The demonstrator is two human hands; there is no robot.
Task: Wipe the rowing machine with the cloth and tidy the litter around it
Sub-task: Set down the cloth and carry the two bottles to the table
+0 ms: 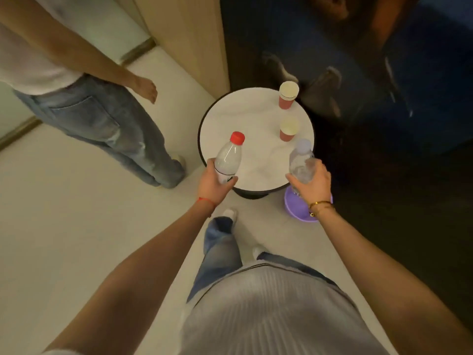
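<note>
Now each grip is clamped: left hand (213, 184) on red-capped clear bottle (228, 156), right hand (313, 181) on blurry pale-capped bottle (301, 161).

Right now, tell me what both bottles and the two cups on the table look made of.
Red-capped bottle and pale-capped bottle: clear glossy plastic, see-through with highlights. Far cup and near cup: probably matte paper, cream inside, pink outside, rolled rims. Round table: white marbled top, material unclear.

Left arm: stretched forward from lower left toward frame centre.
Left hand (216, 181): fingers curled, gripping.
Right arm: stretched forward from lower right.
Right hand (313, 181): fingers curled, gripping.
</note>
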